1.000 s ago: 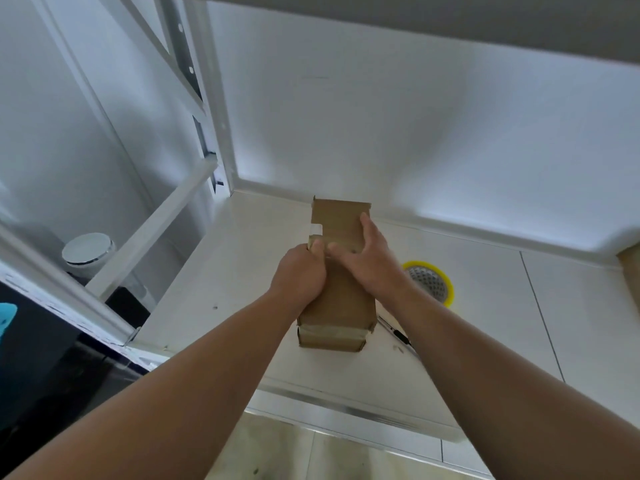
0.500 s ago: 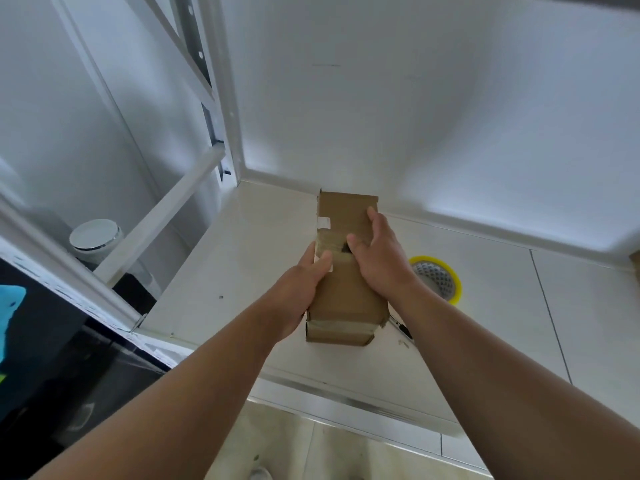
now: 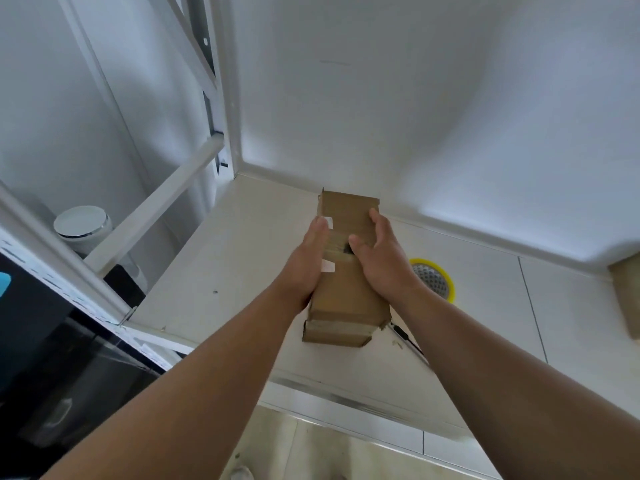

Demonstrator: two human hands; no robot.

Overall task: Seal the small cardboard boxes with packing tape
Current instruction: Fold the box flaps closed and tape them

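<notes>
At the box's sides: the left hand point(image 3: 308, 261) lies flat, fingers straight, pressing the left wall of the long brown cardboard box point(image 3: 346, 292). The right hand point(image 3: 381, 258) clasps the right top edge, thumb laid across the top face.
Box: it lies lengthwise on the white shelf board point(image 3: 225, 271), near end toward the viewer, squeezed between both hands.
Seam: a small dark gap point(image 3: 346, 249) shows beside the thumb, where a pale strip crosses the top.
Tape: a yellow-rimmed round roll point(image 3: 433, 280), likely the packing tape, lies just right of the box, partly behind the right wrist.
Risk, flap: neither hand is free, and letting go to reach the roll may let the flap spring up.
Risk, walls: an uneven squeeze could buckle the cardboard or skid the box on the smooth board.
</notes>
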